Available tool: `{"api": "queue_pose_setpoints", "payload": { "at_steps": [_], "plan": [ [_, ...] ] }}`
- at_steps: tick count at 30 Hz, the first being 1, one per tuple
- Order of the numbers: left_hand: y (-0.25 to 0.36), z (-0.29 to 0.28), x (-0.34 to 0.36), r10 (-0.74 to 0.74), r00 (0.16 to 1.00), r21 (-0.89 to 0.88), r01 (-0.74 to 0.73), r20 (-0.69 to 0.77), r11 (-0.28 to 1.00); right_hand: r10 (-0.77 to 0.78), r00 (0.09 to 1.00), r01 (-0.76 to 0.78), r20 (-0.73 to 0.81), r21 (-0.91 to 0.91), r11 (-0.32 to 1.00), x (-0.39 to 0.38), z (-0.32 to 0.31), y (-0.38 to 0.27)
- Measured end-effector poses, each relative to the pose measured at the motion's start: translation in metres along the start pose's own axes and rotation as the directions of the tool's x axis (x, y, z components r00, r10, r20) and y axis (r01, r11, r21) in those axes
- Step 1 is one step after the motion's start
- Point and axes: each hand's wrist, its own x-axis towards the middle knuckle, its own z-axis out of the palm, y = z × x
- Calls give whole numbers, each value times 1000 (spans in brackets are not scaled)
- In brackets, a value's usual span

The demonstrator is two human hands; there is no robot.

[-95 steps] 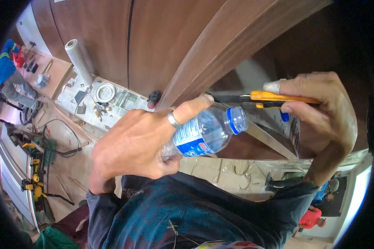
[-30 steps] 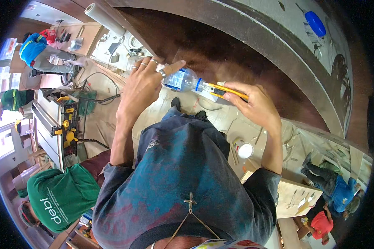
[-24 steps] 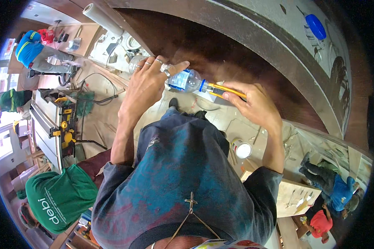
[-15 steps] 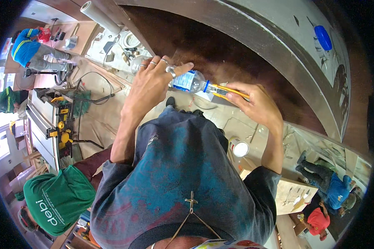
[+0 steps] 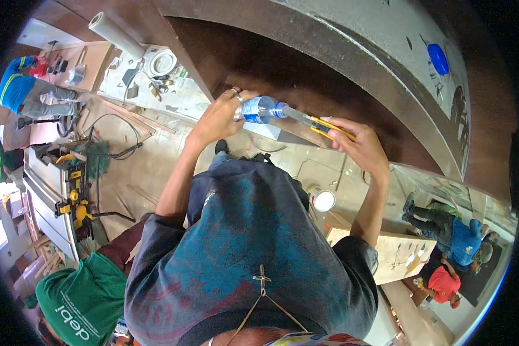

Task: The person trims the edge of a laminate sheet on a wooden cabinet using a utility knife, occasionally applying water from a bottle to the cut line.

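Observation:
My left hand [image 5: 219,118], with rings on its fingers, is wrapped round a clear plastic bottle [image 5: 265,109] with a blue label, held on its side with its open neck toward the right. My right hand [image 5: 357,144] grips a yellow-and-black utility knife [image 5: 334,129]. A long pale blade reaches from the knife to the bottle's mouth; whether its tip is inside I cannot tell. Behind both hands is a dark brown curved wooden recess [image 5: 305,69]. A blue lid-like piece [image 5: 438,59] is on the grey surface at upper right.
A plastic roll [image 5: 116,34] and newspaper-covered ledge [image 5: 112,83] are upper left. A table saw [image 5: 52,190] stands left. Several co-workers are around, including one in green [image 5: 78,297] at lower left and one in red [image 5: 441,282] at right. A paint can [image 5: 324,202] is on the floor.
My left hand has moved right and its fingers are drawn closer round the bottle. More blade shows between knife and bottle, with my right hand slightly lower. The view has shifted a little.

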Motion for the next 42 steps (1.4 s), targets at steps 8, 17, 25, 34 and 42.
{"api": "queue_pose_setpoints", "payload": {
  "at_steps": [8, 17, 25, 34, 42],
  "plan": [
    [-16, 21, 25, -46, 998, -351, 61, 50, 934, -73, 992, 101, -100, 304, 947, -1, 33, 35],
    [-31, 33, 41, -28, 999, -496, 7, -34, 868, -120, 942, 228, -312, 337, 913, -41, 64, -33],
    [-51, 46, 48, -47, 998, -342, 31, -39, 939, -677, 596, 398, -431, -574, 716, -119, 21, -183],
    [-66, 64, 50, -184, 982, -319, 166, -28, 933, -744, 649, 374, -156, -787, 491, -65, -15, -290],
    [-70, 62, 53, -226, 969, -358, 247, 100, 900, -715, 680, 399, -163, -736, 547, -54, -24, -297]
  ]
}}
